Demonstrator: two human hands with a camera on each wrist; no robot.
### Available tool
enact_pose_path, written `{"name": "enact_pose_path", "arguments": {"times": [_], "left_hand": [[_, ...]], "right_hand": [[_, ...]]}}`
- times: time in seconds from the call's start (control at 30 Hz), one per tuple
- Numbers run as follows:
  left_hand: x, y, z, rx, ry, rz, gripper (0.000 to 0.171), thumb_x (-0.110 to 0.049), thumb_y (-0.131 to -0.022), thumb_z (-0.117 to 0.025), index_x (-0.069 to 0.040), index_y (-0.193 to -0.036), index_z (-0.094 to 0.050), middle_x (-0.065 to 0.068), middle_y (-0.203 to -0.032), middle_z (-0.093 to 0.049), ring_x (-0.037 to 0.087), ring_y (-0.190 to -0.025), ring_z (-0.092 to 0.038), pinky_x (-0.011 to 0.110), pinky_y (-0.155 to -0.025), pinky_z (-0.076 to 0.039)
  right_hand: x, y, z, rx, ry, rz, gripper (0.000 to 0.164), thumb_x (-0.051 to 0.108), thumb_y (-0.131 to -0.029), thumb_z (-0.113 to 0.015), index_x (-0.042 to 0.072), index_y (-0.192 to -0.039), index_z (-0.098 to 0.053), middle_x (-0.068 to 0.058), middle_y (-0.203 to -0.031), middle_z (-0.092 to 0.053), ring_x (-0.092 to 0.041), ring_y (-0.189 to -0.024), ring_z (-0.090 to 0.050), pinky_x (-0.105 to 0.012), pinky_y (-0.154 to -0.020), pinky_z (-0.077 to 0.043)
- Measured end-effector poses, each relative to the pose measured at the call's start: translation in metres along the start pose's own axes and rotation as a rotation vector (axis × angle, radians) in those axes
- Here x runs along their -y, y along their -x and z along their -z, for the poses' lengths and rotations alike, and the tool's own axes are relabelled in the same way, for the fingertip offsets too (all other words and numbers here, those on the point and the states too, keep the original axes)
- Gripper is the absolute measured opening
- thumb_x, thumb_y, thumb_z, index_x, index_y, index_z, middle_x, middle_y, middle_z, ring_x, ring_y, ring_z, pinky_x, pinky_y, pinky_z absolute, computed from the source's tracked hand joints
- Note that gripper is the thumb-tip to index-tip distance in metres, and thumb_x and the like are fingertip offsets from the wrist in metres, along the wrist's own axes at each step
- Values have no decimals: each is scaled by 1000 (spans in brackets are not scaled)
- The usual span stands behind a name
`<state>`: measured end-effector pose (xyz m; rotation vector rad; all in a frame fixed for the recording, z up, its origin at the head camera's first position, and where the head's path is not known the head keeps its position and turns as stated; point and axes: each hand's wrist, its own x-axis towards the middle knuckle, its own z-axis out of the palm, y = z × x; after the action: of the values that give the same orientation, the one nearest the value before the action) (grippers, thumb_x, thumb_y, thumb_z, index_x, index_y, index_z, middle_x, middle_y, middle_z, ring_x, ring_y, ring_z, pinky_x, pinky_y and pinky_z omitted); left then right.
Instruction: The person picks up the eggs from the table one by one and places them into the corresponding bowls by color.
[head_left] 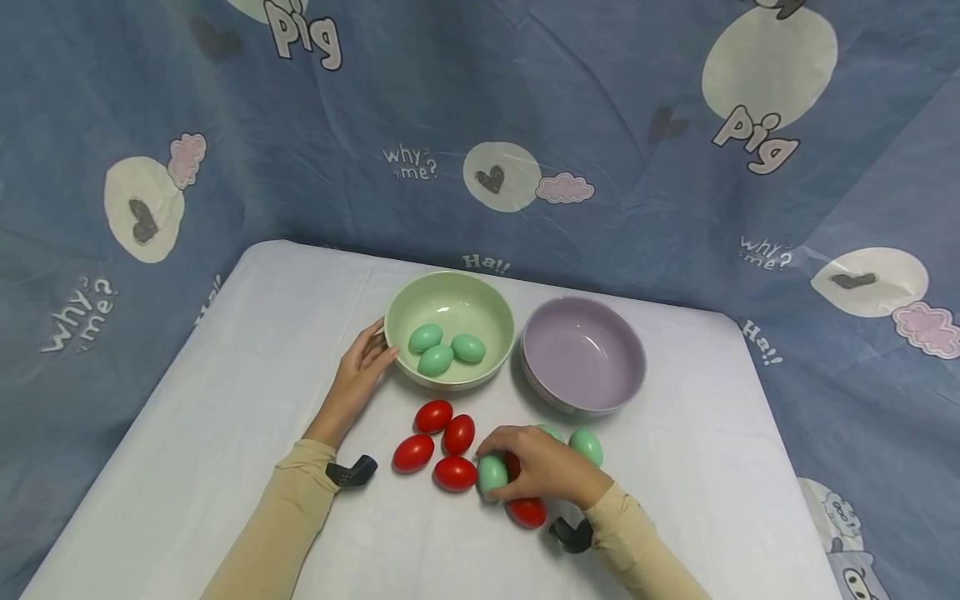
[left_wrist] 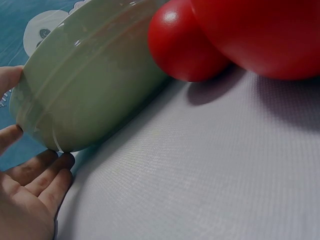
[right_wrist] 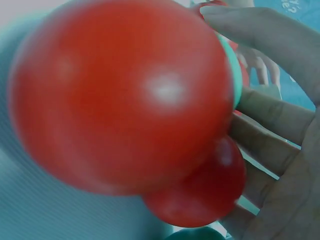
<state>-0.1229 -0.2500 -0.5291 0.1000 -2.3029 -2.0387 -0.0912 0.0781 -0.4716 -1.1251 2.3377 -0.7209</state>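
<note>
My left hand (head_left: pixel 358 368) rests at the left side of a light green bowl (head_left: pixel 450 293), its fingertips against the outer wall in the left wrist view. Three green eggs lie inside that bowl. Lower on the table, my right hand (head_left: pixel 546 467) pinches a green egg (head_left: pixel 492 474) between thumb and fingers, among several red eggs (head_left: pixel 455 473). One red egg (head_left: pixel 527 512) sits just below this hand, and another is partly hidden under it. In the right wrist view a large red egg (right_wrist: pixel 120 100) covers most of the pinched green egg.
A purple bowl (head_left: pixel 585 358) with nothing in it stands right of the green one. Two more green eggs, one (head_left: pixel 587 447) in plain sight and one (head_left: pixel 551 432) partly covered, lie behind the right hand. A blue printed cloth (head_left: pixel 420 100) hangs behind the white table (head_left: pixel 712 467).
</note>
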Motion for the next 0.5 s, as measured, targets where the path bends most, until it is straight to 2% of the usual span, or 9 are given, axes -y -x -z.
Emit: {"name": "enact_pose_path", "arguments": {"times": [0.23, 0.5], "left_hand": [[1, 0, 0, -1, -6, -2, 66, -34, -104, -62, -27, -163, -31, 11, -164, -42, 28, -150, -45, 36, -123, -38], [0, 1, 0, 0, -7, -3, 66, -37, -104, -62, -28, -162, -32, 10, -164, -42, 28, -151, -44, 39, -124, -38]], "right_hand": [[2, 2, -2, -9, 26, 6, 44, 31, -80, -91, 20, -119, -74, 11, -111, -73, 2, -98, -64, -17, -92, -57], [1, 1, -4, -4, 2, 8, 43, 28, -80, -90, 18, -119, -74, 10, -112, -74, 1, -98, -64, -17, -92, -57]]}}
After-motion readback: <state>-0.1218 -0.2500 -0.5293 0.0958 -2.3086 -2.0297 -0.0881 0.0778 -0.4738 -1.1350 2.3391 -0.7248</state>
